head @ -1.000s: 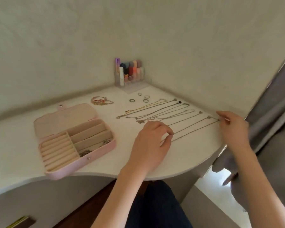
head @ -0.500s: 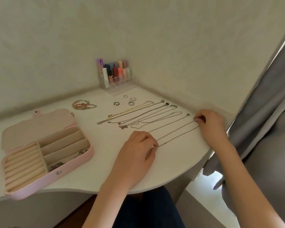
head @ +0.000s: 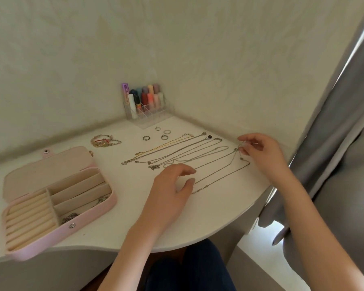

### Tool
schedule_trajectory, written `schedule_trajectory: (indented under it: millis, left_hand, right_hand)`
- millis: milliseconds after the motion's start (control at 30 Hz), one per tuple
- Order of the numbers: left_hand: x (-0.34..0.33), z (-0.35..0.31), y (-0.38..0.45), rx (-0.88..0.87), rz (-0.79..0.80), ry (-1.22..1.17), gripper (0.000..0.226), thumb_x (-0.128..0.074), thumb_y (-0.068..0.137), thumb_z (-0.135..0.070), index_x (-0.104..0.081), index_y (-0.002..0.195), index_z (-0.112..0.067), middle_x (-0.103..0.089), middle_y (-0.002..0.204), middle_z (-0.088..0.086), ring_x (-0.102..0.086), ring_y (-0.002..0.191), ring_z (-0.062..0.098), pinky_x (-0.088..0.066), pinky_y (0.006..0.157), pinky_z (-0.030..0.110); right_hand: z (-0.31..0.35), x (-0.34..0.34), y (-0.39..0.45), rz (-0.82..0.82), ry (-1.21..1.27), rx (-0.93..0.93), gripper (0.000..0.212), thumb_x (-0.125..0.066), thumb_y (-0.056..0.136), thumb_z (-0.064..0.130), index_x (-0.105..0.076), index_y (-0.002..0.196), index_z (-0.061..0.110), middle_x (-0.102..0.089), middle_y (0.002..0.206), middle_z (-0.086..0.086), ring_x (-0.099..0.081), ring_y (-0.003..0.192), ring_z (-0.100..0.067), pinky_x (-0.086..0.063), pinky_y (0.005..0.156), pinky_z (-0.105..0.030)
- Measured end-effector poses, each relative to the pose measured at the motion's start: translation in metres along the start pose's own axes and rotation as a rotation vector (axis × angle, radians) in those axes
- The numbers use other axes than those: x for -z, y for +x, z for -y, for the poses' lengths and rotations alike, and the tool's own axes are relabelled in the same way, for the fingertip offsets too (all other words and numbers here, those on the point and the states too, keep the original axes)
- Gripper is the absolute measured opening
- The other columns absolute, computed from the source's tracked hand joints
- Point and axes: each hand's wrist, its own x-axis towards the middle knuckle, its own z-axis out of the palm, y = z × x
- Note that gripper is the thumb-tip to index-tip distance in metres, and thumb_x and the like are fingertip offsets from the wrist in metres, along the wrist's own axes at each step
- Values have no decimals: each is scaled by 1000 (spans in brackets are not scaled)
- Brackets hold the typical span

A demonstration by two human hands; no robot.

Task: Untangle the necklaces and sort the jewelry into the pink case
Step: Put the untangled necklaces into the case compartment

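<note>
The pink case (head: 93,215) lies open at the left of the white table, with a few small pieces in its front compartments. Several necklaces (head: 177,151) lie stretched out side by side at the middle. My right hand (head: 261,153) pinches the far end of one thin chain (head: 216,160) near the wall. My left hand (head: 170,192) hovers at the near ends of the chains, thumb and forefinger apart with bare table showing between them. Another thin chain (head: 221,178) lies loose on the table in front of it.
Several rings (head: 164,137) and a heap of bracelets (head: 103,141) lie behind the necklaces. A clear organizer with lip products (head: 147,108) stands in the corner. A grey curtain (head: 334,122) hangs close on the right, past the table's curved edge (head: 229,232).
My left thumb and forefinger have parted after pinching the chain's near end. My right hand has lifted and moved toward the wall with the far end. The view has shifted.
</note>
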Motion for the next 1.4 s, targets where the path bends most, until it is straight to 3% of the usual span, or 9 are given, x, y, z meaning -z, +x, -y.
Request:
schedule_trajectory:
  millis: [233,400,600,733,833,967,1133,1300,1400]
  left_hand:
    - [-30,-27,59,57,35,-127,33,-59,91,-23,-58,123,-15,-64,114,-5,-58,106,3,-42,97,20]
    - [-35,-30,71,66,69,-281,10,-60,89,-13,-69,84,-12,-72,78,2,-67,77,13,-52,77,25]
    - [-28,-27,59,167,146,-490,14,-50,96,-16,-60,90,-11,-68,73,11,-65,54,24,-57,66,43]
    - [-23,-24,51,156,140,-380,15,-51,96,-24,-64,100,-17,-63,59,-3,-46,44,13,-47,49,31]
    - [-15,-20,44,123,101,-252,15,-53,94,-25,-68,91,-22,-63,58,-7,-44,52,10,-37,54,24]
    - [0,-16,39,164,-25,-281,18,-51,94,-21,-66,84,-20,-65,56,-5,-42,51,18,-36,51,27]
    - [27,-8,29,205,-187,-312,20,-46,97,-23,-61,84,-18,-58,48,-5,-46,52,15,-35,47,20]
    - [73,7,17,245,-171,-232,21,-49,96,-22,-66,84,-18,-58,51,-9,-46,48,3,-34,50,16]
    - [109,15,14,272,-143,-188,20,-53,94,-20,-69,82,-20,-61,56,-10,-43,53,7,-34,52,20]
  right_hand:
    - [50,-14,-8,148,113,117,26,-55,88,-7,-66,84,16,-64,72,-5,-61,62,-1,-51,72,-14]
    - [63,-20,-16,171,146,137,26,-55,89,-4,-66,81,18,-65,77,5,-61,68,1,-52,70,-14]
    - [60,-32,-25,191,286,63,16,-40,98,-2,-52,93,6,-67,81,-8,-69,73,-14,-59,68,-28]
    - [60,-38,-27,87,322,50,15,-35,100,1,-49,101,6,-61,75,-10,-69,69,-19,-59,65,-30]
    - [62,-41,-27,40,310,58,16,-34,100,1,-49,103,6,-54,70,-8,-62,55,-13,-59,60,-31]
    - [66,-54,-27,50,322,45,15,-35,99,3,-49,102,8,-45,66,-2,-42,48,-6,-53,51,-26]
    - [73,-73,-30,194,455,-36,19,-36,101,9,-53,94,13,-37,63,1,-26,47,-9,-27,40,-19]
    - [79,-93,-31,389,264,42,25,-42,100,14,-64,90,18,-41,62,5,-32,52,-9,-32,49,-21]
    - [87,-103,-30,533,98,121,19,-53,95,15,-69,87,23,-53,61,13,-41,58,-8,-36,56,-21]
